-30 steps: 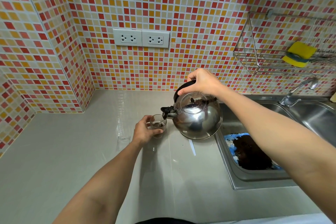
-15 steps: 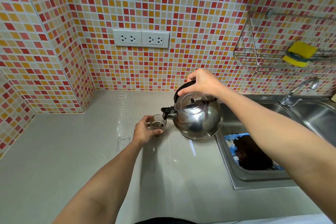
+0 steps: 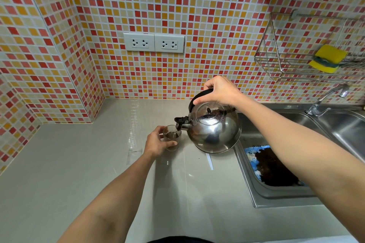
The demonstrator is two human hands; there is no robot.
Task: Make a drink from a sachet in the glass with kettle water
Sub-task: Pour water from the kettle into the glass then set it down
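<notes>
the right hand sat just right of the frame's centre, fingers curled down over the black handle of a steel kettle, clamped on it from above. its forearm ran in from the lower right edge of the frame, rising diagonally to a bent wrist. the kettle was tilted toward the left of the frame, its base lifted off the grey counter on the sink side, and its black-capped spout hung right over the rim of a small clear glass.

the glass stood at the middle of the frame on the counter, with dark liquid in it. the left hand wrapped it from the left side, thumb and fingers spread around the wall and closed on it. that forearm came up from the bottom edge, left of centre, nearly straight.

a clear, empty-looking sachet lay flat on the counter just left of the left wrist. a steel sink with dark grounds filled the right of the frame.
</notes>
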